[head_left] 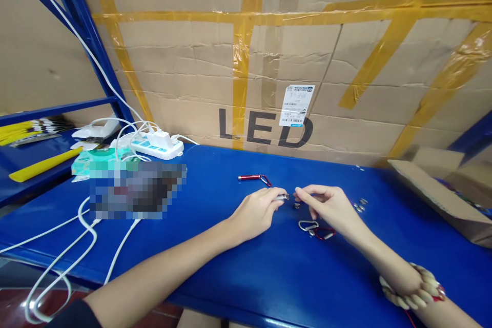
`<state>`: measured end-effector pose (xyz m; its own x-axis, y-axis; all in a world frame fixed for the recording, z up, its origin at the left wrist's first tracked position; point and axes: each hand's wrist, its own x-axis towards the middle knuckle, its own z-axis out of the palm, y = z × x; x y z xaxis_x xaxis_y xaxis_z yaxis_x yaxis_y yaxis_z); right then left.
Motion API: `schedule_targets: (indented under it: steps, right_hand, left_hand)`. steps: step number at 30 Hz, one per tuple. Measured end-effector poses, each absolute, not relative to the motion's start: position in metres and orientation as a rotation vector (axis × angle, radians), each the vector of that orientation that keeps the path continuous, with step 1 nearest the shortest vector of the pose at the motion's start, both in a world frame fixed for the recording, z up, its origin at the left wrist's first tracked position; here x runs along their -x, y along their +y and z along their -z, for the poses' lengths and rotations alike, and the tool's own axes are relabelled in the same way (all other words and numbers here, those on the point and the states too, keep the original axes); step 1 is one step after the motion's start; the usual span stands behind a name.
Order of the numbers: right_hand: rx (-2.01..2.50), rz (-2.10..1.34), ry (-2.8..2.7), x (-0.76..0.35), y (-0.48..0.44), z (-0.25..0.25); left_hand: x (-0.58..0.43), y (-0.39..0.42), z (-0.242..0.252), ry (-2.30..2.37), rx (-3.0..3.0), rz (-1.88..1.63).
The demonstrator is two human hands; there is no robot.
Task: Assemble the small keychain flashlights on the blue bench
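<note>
Your left hand point(257, 210) has its grip closed on a small silver tube point(282, 197), pinched near its back end. Your right hand point(326, 205) sits just across from it with fingers bent and almost closed; I cannot tell if it holds anything. The tube looks light, hard and smooth, so it may slip. Pinch it around the middle. It is shiny and short, just above the blue table point(230, 266). A tiny round part point(296, 206) lies under the gap between your grips. A silver clip point(307, 225) lies below your right grip, and 1 red tube point(251, 178) is behind your left grip.
</note>
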<state>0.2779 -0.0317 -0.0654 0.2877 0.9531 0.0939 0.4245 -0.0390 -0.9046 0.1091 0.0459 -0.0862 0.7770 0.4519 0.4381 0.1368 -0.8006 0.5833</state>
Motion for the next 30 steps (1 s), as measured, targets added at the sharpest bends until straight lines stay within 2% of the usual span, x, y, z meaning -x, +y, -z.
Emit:
schedule_targets:
  steps: [4, 10, 15, 22, 30]
  right_hand:
    - [1.627, -0.462, -1.318, -0.283, -0.033, 0.065]
    - [1.248, 0.164, -1.946, -0.285, -0.038, 0.07]
    - [1.2, 0.522, -2.109, -0.286, -0.039, 0.069]
    - [1.161, 0.528, -2.122, -0.284, -0.042, 0.066]
    - [1.256, 0.099, -2.019, -0.281, -0.037, 0.077]
  left_hand:
    - [-0.109, 0.046, 0.085, 0.476, -2.434, -0.779]
    - [-0.108, 0.046, 0.083, 0.429, -2.408, -0.653]
    - [-0.108, 0.046, 0.085, 0.371, -2.454, -0.598]
    - [-0.103, 0.045, 0.083, 0.288, -2.606, -0.509]
    - [-0.099, 0.047, 0.085, 0.243, -2.625, -0.51]
